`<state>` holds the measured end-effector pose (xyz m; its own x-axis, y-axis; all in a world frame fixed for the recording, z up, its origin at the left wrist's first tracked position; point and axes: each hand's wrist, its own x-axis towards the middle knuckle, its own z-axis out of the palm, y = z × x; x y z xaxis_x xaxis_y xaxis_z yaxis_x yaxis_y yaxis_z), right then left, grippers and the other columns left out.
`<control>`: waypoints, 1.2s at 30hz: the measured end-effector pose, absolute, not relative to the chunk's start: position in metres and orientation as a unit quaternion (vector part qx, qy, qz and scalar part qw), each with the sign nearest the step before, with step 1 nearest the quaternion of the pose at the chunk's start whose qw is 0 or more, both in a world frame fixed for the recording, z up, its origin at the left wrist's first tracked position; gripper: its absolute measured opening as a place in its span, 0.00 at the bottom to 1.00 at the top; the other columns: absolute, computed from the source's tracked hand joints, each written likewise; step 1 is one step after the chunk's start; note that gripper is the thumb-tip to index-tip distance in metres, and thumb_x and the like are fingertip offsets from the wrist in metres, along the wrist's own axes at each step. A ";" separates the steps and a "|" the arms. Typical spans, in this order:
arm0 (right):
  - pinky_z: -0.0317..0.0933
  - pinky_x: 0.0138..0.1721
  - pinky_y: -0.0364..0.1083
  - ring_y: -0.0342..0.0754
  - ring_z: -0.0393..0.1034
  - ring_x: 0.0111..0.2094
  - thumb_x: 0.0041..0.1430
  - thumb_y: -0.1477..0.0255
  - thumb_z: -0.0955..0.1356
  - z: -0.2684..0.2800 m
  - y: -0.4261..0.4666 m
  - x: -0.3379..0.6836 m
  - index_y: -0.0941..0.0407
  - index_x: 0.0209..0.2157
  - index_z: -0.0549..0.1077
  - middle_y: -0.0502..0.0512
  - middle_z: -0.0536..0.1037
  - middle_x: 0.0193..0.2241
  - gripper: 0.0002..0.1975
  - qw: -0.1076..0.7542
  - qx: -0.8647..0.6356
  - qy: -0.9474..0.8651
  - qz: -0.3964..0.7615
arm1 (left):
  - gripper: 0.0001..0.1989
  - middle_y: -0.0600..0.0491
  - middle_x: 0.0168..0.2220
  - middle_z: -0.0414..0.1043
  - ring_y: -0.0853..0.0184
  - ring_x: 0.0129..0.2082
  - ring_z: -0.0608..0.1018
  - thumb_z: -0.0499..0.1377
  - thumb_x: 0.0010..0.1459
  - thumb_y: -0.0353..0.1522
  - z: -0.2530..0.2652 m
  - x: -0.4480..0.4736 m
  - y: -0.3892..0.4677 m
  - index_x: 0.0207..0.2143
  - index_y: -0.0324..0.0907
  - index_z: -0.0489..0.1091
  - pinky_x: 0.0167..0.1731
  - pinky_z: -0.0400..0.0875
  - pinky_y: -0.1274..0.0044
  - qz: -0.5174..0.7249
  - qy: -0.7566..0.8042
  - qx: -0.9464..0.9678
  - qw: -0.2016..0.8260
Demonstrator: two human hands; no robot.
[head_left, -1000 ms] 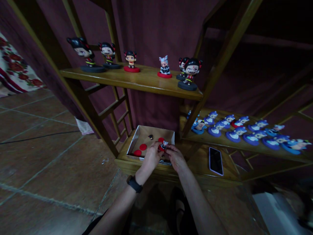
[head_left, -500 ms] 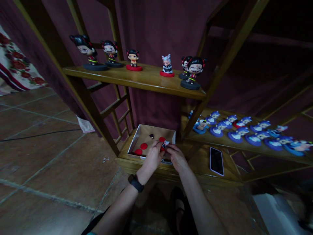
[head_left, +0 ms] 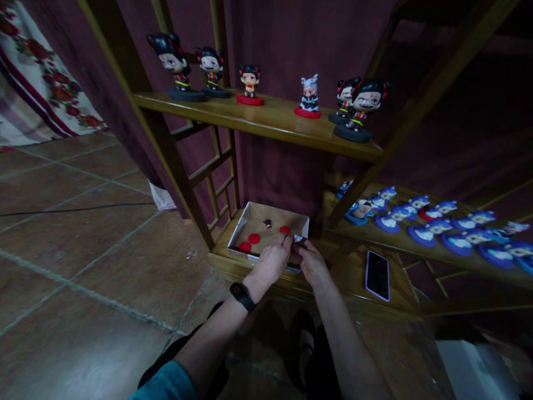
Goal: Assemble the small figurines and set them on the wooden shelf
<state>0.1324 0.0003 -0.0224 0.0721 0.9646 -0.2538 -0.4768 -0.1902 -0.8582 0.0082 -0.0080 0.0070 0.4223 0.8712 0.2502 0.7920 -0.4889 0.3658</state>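
A small figurine (head_left: 297,238) with pale hair is held over the right part of a shallow cardboard box (head_left: 238,226). My right hand (head_left: 313,265) pinches it from the right. From the left, my left hand (head_left: 275,259) has its fingers closed against the same figurine, hiding most of its lower part. Inside the box lie several red discs (head_left: 254,238), one of them just beyond my left fingers. A small dark-haired figurine (head_left: 267,223) lies near the box's back wall.
On the upper shelf (head_left: 275,119) stand several figurines on bases, including a blue-haired figurine (head_left: 309,94) on red. The right shelf bears rows of blue-haired figurines (head_left: 428,229). A phone (head_left: 377,275) lies right of the box. A shelf post (head_left: 353,194) rises between.
The view has shifted, so the shelves sit further right in the picture. Both hands stay closed at the figurine over the box; less of the figurine shows now.
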 end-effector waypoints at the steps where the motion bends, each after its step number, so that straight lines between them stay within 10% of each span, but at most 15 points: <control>1: 0.64 0.30 0.43 0.43 0.70 0.27 0.37 0.75 0.72 -0.022 0.000 0.132 0.54 0.31 0.71 0.47 0.77 0.28 0.14 0.577 -0.452 -0.270 0.624 | 0.21 0.44 0.51 0.62 0.65 0.43 0.73 0.47 0.58 0.26 0.007 0.009 -0.008 0.54 0.42 0.52 0.42 0.67 0.75 0.205 0.494 0.840 0.092; 20: 0.64 0.31 0.42 0.43 0.70 0.28 0.35 0.76 0.71 -0.019 -0.002 0.129 0.54 0.30 0.71 0.46 0.77 0.28 0.15 0.578 -0.454 -0.258 0.627 | 0.19 0.41 0.47 0.64 0.63 0.47 0.71 0.47 0.55 0.22 0.006 0.010 -0.009 0.50 0.37 0.56 0.45 0.65 0.73 0.190 0.473 0.859 0.044; 36: 0.64 0.32 0.44 0.45 0.70 0.30 0.38 0.72 0.71 -0.022 0.000 0.132 0.55 0.30 0.73 0.49 0.77 0.29 0.12 0.566 -0.467 -0.264 0.626 | 0.19 0.47 0.38 0.72 0.62 0.38 0.75 0.56 0.50 0.29 -0.002 0.005 0.004 0.47 0.41 0.63 0.37 0.67 0.75 0.281 0.542 0.748 0.259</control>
